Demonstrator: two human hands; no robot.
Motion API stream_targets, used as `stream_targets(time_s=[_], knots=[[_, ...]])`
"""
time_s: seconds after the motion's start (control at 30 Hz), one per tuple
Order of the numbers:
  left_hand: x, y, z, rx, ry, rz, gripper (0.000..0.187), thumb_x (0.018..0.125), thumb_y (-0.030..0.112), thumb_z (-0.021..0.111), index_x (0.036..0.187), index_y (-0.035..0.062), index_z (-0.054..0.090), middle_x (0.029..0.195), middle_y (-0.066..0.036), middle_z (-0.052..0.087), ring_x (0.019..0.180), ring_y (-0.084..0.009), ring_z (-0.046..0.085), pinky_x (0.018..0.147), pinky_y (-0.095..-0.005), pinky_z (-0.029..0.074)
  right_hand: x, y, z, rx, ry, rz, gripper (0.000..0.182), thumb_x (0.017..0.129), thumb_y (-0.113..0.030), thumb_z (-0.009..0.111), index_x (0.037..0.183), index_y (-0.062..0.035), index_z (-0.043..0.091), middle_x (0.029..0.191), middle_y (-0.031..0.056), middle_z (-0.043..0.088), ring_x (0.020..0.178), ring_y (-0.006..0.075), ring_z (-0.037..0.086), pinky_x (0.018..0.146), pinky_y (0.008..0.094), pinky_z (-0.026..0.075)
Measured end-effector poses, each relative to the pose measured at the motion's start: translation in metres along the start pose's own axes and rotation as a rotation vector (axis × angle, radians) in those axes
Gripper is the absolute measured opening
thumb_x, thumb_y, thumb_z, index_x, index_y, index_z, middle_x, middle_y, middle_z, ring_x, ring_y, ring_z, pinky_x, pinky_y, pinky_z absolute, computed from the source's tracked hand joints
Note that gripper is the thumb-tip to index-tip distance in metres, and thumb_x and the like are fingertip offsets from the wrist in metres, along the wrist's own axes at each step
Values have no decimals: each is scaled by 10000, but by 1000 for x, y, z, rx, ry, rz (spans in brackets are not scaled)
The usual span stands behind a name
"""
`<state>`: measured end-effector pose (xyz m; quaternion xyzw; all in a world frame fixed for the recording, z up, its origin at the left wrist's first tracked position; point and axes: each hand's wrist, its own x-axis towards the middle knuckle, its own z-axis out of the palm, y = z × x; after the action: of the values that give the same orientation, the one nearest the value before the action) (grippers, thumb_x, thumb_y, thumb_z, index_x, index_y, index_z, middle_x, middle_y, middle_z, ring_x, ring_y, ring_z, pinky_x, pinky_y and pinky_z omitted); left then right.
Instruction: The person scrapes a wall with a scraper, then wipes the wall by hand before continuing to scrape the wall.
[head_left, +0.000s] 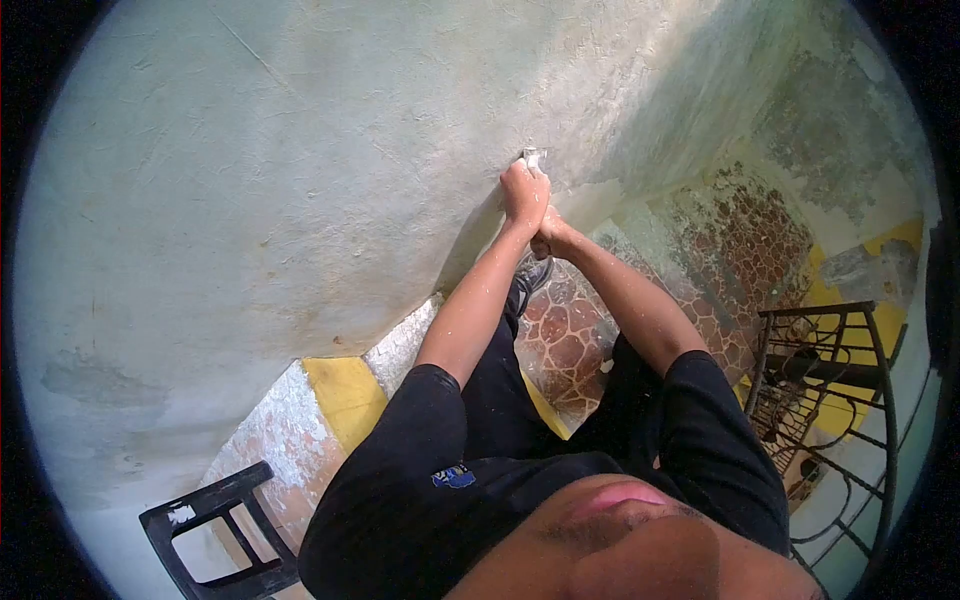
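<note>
My left hand (525, 192) is closed on a small flat scraper, its pale, white-smeared blade (535, 157) against the wall (330, 180). Most of the tool is hidden by the fingers. Just below, my right hand (549, 236) is curled close to the left wrist, partly covered by the left forearm. Whether it grips the tool's handle or something else cannot be made out. White specks dot both forearms. Scratches and rough patches mark the pale green-grey wall around the blade.
A black chair (225, 525) stands at lower left. At right is a dark metal railing or rack (830, 400). Brown stone-patterned flooring (570, 335) lies below, near my shoe (533, 275). A yellow-painted step edge (343, 400) runs along the wall's foot.
</note>
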<state>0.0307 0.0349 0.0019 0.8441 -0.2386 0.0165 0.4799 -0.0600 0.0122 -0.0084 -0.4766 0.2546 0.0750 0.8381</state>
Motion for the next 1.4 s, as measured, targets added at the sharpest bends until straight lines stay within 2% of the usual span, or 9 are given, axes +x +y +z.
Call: stream_targets(time_s=[0.07, 0.13, 0.23, 0.43, 0.6, 0.77, 1.0, 1.23, 1.4], knots=[[2, 13, -14, 80, 9, 116, 360, 985, 173, 526, 762, -91, 626, 693, -228, 691, 571, -321, 716, 486, -385, 586, 1, -5, 14, 30, -44, -35, 326, 956, -390, 554, 765, -179, 395, 531, -33, 317, 370, 114, 292, 356, 319, 183], [14, 47, -23, 86, 22, 161, 385, 986, 209, 542, 754, -85, 633, 684, -221, 688, 575, -317, 717, 507, -387, 584, 4, -18, 25, 154, 10, -310, 287, 968, -370, 545, 812, -168, 412, 541, -30, 344, 382, 118, 318, 362, 326, 206], [22, 84, -20, 13, 28, 186, 420, 1003, 288, 544, 782, -52, 650, 712, -195, 704, 600, -294, 725, 547, -402, 572, 6, -25, 22, 79, 20, -303, 278, 962, -362, 554, 811, -170, 420, 539, -31, 350, 381, 114, 318, 362, 323, 208], [-8, 74, -7, -254, -67, -47, 426, 1055, 287, 446, 871, -60, 612, 816, -193, 727, 629, -284, 732, 526, -374, 585, 1, -19, -25, -163, 77, -226, 253, 946, -338, 581, 808, -177, 442, 533, -32, 368, 378, 105, 319, 362, 314, 212], [-19, 12, 12, -463, -167, -318, 392, 1085, 278, 327, 1182, -58, 504, 899, -206, 735, 595, -304, 720, 443, -364, 555, -8, -3, -31, -239, 67, -65, 284, 928, -302, 588, 743, -160, 426, 523, -15, 388, 378, 118, 341, 364, 322, 218], [-34, 6, 7, -499, -91, -408, 404, 1086, 298, 352, 1060, -67, 523, 875, -222, 731, 572, -297, 715, 421, -354, 535, 4, 18, -37, -357, 72, 14, 325, 922, -279, 578, 678, -155, 402, 512, -6, 367, 381, 130, 332, 368, 325, 209], [-36, 9, 1, -478, -63, -396, 384, 1070, 263, 431, 922, -73, 542, 800, -225, 721, 553, -290, 711, 406, -358, 545, 8, 28, -35, -455, 56, -193, 295, 927, -281, 557, 699, -161, 412, 520, -4, 363, 380, 133, 338, 360, 333, 202], [-34, 20, -2, -523, -79, -383, 323, 1055, 186, 433, 891, -69, 545, 790, -223, 716, 569, -295, 716, 429, -371, 586, 11, 26, -34, -313, 101, -28, 322, 948, -350, 536, 721, -186, 377, 517, -36, 302, 372, 125, 321, 349, 322, 188], [-37, 26, -2, -477, -46, -360, 330, 1053, 180, 427, 960, -104, 566, 807, -244, 711, 580, -337, 716, 424, -398, 583, 6, 26, -34, -315, 67, -94, 328, 950, -385, 554, 749, -178, 398, 518, -29, 332, 366, 122, 313, 349, 324, 187]])
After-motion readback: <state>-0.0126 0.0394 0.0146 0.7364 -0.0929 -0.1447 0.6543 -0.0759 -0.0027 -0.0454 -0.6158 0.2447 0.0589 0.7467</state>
